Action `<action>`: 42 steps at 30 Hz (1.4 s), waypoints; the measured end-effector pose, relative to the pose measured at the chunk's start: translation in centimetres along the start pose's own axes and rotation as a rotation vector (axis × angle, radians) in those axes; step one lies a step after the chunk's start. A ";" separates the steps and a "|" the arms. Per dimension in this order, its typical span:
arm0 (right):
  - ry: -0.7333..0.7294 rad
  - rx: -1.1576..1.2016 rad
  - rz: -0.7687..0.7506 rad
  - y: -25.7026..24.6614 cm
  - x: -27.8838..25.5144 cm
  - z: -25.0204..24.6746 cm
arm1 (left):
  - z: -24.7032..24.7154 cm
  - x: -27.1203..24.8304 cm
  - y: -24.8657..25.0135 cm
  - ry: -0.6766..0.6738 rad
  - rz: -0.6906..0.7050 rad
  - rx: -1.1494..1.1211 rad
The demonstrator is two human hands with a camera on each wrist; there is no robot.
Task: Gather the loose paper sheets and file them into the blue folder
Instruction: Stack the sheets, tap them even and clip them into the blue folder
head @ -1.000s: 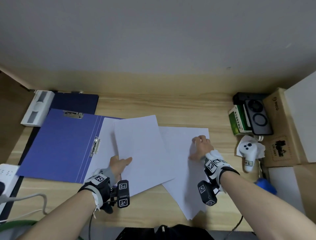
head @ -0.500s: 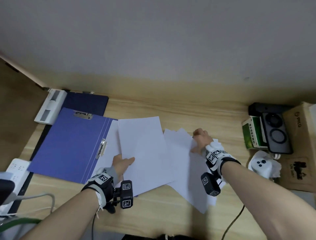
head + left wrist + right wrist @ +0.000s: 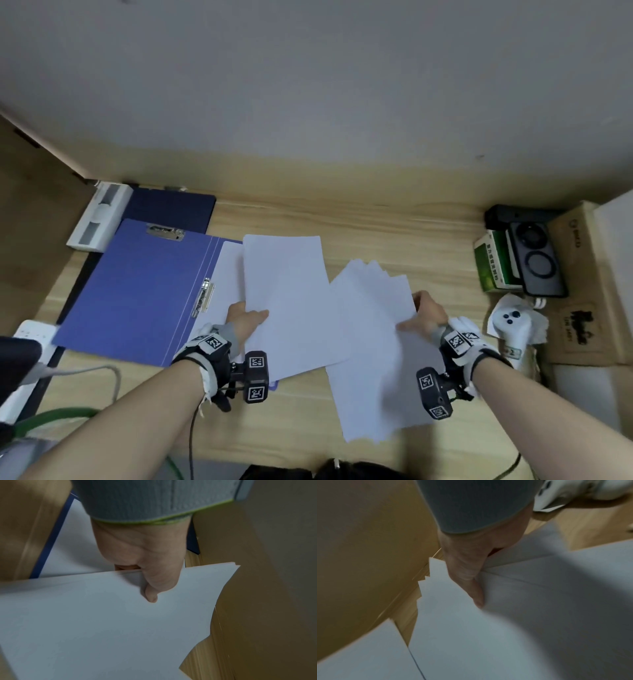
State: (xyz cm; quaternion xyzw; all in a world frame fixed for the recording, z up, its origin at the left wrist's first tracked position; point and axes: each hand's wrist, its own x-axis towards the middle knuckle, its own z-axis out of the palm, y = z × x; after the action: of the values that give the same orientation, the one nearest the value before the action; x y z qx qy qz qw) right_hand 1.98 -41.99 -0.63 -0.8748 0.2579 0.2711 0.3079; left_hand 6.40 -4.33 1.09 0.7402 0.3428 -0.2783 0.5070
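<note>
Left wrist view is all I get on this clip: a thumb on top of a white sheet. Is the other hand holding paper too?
Observer: Yes. The right hand grips a fanned stack of sheets by its right edge, thumb on top.
Reviewer: Is the folder open?
Observer: Yes, the blue folder lies open flat on the desk, left of the sheet that the left hand pinches.
Reviewer: Anything already filed?
Observer: One white sheet lies on the folder's right half, beside its metal clip.
</note>
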 end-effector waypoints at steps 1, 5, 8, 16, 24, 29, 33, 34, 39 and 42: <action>-0.017 0.006 0.036 0.6 -0.4 0.3 | -0.1 -0.1 0.1 0.002 0.000 0.011; -0.068 0.138 0.149 3.4 -3.6 1.0 | 0.2 -1.2 0.2 -0.040 0.052 0.058; -0.014 0.262 0.106 5.3 -4.4 1.7 | 0.4 -1.2 0.0 -0.046 0.051 0.114; 0.325 0.498 0.050 5.2 -7.5 -3.6 | 1.0 -1.6 2.2 0.128 0.402 0.503; 0.285 0.837 0.005 2.1 -8.7 -6.0 | 3.2 -3.8 6.7 -0.201 0.434 0.322; 0.216 0.894 0.002 -1.8 -9.1 -3.3 | 5.2 -6.2 6.0 -0.521 0.266 0.142; 0.125 0.946 0.032 -3.1 -8.6 -1.2 | 6.0 -6.4 6.2 -0.535 0.221 0.089; 0.140 0.943 0.034 -3.5 -8.7 -1.1 | 6.0 -6.5 6.5 -0.545 0.204 0.018; 0.276 0.980 -0.033 -6.2 -8.2 -4.1 | 6.3 -7.0 10.3 -0.653 0.227 -0.278; 0.333 1.070 -0.171 -8.5 -8.2 -7.4 | 5.7 -8.2 13.9 -0.409 0.497 -0.242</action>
State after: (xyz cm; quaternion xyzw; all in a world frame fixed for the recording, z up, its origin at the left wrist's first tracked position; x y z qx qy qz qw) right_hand 3.68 -38.90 12.84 -0.6454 0.3326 -0.0649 0.6845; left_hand 11.97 -15.01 13.21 0.6643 0.0738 -0.2463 0.7019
